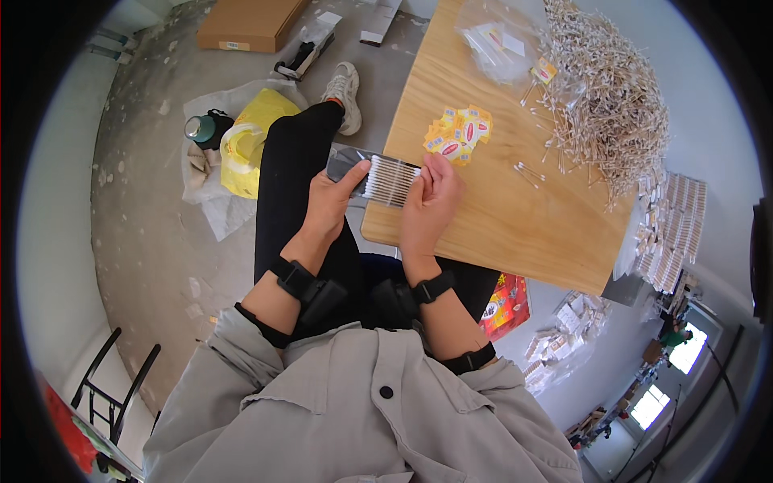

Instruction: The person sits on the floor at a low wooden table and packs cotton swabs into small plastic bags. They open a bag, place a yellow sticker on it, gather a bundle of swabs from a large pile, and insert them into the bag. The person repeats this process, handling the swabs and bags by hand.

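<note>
A flat pack of cotton swabs (389,180) is held between my two hands, just off the table's left edge. The swabs lie side by side in a row, and a dark, shiny piece sticks out past the pack's left end. My left hand (328,200) is closed on that left end, thumb on top. At the right end, my right hand (432,198) pinches the pack between thumb and curled fingers. Beyond the right hand lies a loose heap of small yellow cards (459,134). A few loose swabs (529,174) lie to its right.
A large heap of loose swabs (608,97) covers the far right of the wooden table (499,225), beside clear plastic bags (501,50). Bundled swab packs (676,233) stand past the right edge. On the floor at left are a yellow bag (244,153) and a bottle (200,129).
</note>
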A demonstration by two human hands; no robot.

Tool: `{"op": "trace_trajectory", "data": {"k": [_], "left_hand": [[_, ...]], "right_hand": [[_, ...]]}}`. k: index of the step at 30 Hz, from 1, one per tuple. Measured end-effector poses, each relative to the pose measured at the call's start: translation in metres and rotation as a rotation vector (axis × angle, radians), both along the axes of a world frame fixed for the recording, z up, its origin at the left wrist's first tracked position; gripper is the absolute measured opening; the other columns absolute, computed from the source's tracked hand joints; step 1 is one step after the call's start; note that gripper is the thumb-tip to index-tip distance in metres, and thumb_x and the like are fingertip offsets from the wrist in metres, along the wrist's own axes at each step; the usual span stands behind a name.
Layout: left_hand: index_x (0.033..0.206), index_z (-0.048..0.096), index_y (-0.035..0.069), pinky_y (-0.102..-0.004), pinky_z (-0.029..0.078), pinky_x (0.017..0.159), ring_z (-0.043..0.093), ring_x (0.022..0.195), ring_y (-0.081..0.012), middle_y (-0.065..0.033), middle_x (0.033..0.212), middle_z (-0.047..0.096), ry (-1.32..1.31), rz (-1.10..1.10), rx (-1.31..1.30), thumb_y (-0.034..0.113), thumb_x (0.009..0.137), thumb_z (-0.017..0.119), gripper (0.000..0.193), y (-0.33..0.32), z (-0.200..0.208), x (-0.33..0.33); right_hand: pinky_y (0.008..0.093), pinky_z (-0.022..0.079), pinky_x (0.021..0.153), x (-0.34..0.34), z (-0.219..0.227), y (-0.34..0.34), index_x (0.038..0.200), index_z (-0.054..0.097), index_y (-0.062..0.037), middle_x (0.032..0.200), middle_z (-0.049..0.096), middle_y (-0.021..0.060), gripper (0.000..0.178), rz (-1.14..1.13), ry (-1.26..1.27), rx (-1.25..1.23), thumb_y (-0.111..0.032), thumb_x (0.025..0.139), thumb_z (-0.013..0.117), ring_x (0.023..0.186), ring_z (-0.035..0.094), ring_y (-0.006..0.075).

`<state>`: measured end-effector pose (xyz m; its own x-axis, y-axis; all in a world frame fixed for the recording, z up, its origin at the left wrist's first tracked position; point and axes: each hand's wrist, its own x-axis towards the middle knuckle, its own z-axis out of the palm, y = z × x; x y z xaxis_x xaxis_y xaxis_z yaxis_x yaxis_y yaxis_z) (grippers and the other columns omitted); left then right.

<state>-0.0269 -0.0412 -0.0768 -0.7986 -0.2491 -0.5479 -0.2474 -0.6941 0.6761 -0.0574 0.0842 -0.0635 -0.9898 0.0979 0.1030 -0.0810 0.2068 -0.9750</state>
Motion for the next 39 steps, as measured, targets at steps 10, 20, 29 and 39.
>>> {"op": "trace_trajectory", "data": {"k": [10,20,29,39], "left_hand": [[0.094,0.068,0.002,-0.0224,0.047,0.070,0.060,0.077,-0.0068,-0.0001,0.088,0.068,-0.010,0.086,0.046,0.016,0.090,0.071,0.016,-0.001,-0.004,-0.006],[0.092,0.068,-0.002,-0.0225,0.047,0.067,0.056,0.074,-0.0053,0.0008,0.083,0.066,0.012,0.186,-0.307,0.016,0.091,0.071,0.019,0.022,-0.002,-0.006],[0.095,0.069,0.000,-0.0212,0.046,0.068,0.058,0.075,-0.0046,0.0009,0.085,0.067,0.004,0.208,-0.070,0.022,0.094,0.068,0.022,0.006,-0.006,-0.004],[0.095,0.067,0.003,-0.0218,0.047,0.069,0.060,0.074,-0.0054,0.0010,0.086,0.067,0.007,0.207,0.024,0.024,0.094,0.067,0.021,-0.001,-0.013,-0.003]], "right_hand": [[0.0369,0.034,0.112,0.004,0.012,-0.004,0.133,0.041,0.0057,0.128,0.042,0.0161,0.034,-0.001,-0.028,-0.165,-0.007,0.103,0.038,0.125,0.047,0.0266],[0.0392,0.029,0.114,0.007,0.015,-0.012,0.137,0.036,0.0051,0.134,0.039,0.0165,0.040,0.056,-0.051,-0.011,-0.018,0.104,0.041,0.129,0.041,0.0272],[0.0357,0.049,0.079,-0.041,0.022,0.038,0.127,0.054,-0.0019,0.108,0.048,0.0094,0.045,-0.058,-0.085,0.274,-0.020,0.088,0.070,0.090,0.057,0.0177],[0.0341,0.051,0.073,-0.117,0.018,0.071,0.112,0.061,-0.0043,0.099,0.061,0.0118,0.047,-0.011,-0.062,0.845,-0.030,0.077,0.079,0.082,0.064,0.0219]]}}
